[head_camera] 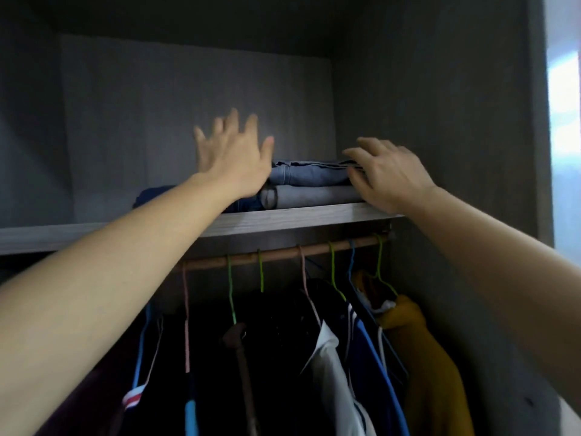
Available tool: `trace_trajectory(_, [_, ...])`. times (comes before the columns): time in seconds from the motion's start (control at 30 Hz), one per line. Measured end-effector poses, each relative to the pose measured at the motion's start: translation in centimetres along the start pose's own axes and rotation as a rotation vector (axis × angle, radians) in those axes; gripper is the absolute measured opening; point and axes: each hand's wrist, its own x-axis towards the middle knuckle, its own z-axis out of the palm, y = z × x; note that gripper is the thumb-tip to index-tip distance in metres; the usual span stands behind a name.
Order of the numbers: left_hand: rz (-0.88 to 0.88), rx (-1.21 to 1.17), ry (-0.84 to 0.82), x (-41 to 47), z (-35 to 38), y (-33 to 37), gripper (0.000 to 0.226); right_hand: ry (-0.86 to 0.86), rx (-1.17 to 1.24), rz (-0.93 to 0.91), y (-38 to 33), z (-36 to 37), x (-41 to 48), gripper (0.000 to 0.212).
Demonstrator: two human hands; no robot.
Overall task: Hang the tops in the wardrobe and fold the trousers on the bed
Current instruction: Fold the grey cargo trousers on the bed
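Folded trousers lie stacked on the wardrobe's upper shelf [283, 220]: blue jeans [311, 176] on top, a grey pair [317, 198] under them, a dark blue pair [154, 196] to the left. My left hand [235, 155] is raised with fingers spread straight, just left of the stack. My right hand [388, 174] rests its fingertips on the right end of the top jeans, fingers loosely bent, holding nothing. Below the shelf, tops hang from a wooden rail [283, 253] on coloured hangers.
Hanging tops include a mustard one [424, 350] at the right, a white and blue one [339, 369] and dark ones [276, 341] in the middle. The wardrobe's grey side wall [456, 121] stands close on the right. Bright light [566, 105] shows beyond its edge.
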Motion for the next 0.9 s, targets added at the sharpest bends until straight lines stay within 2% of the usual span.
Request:
trace_trajectory(0.17, [0.067, -0.08, 0.119, -1.5, -1.0, 0.4, 0.061, -0.021, -0.108, 0.039, -0.3, -2.5, -3.6, 0.046])
trace_trajectory(0.3, [0.132, -0.107, 0.103, -3.2, -1.9, 2.6, 0.062, -0.035, -0.239, 0.015, 1.1, -5.8, -7.0, 0.046])
trace_trajectory(0.47, [0.15, -0.292, 0.081, -5.0, -4.7, 7.9, 0.064, 0.005, -0.294, 0.078, 4.4, -12.5, -12.2, 0.047])
trace_trajectory(0.57, [0.166, -0.427, 0.101, -7.8, -6.7, 13.6, 0.063, 0.012, -0.338, 0.162, 7.2, -16.6, -17.5, 0.048])
trace_trajectory(0.7, [0.235, -0.592, 0.077, -14.2, -9.3, 24.4, 0.062, -0.068, -0.358, 0.319, 12.1, -21.9, -27.7, 0.051])
trace_trajectory(0.8, [0.302, -0.721, 0.0, -20.1, -10.9, 33.5, 0.064, -0.199, -0.394, 0.402, 16.5, -25.9, -37.6, 0.056])
trace_trajectory(0.9, [0.395, -0.824, -0.105, -26.4, -12.8, 43.4, 0.066, -0.407, -0.458, 0.515, 20.7, -30.5, -48.4, 0.064])
